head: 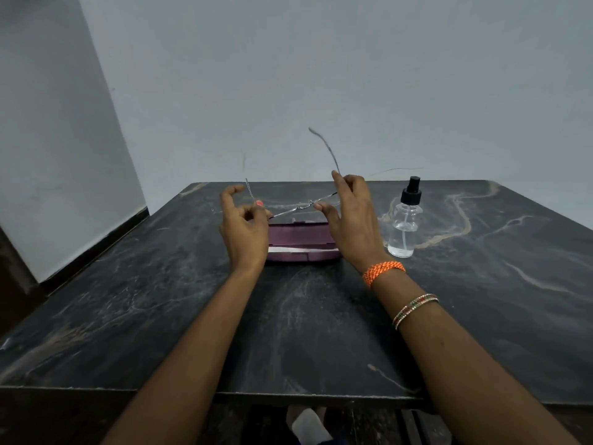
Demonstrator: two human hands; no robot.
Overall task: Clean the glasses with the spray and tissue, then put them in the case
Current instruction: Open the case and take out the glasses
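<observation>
Thin rimless glasses [298,207] hang in the air above the open purple case [301,244]. My left hand [245,224] pinches their left end, and my right hand [351,224] pinches the right lens and hinge. Both temple arms are unfolded and point up and away from me. The case lies on the dark marble table [308,316], with a white strip, perhaps the tissue, inside it. A clear spray bottle [403,223] with a black nozzle stands to the right of the case, close to my right hand.
A pale wall rises just behind the table's far edge. The near edge of the table runs across the bottom of the view, with a foot showing beneath it. My right wrist wears an orange thread band and bangles.
</observation>
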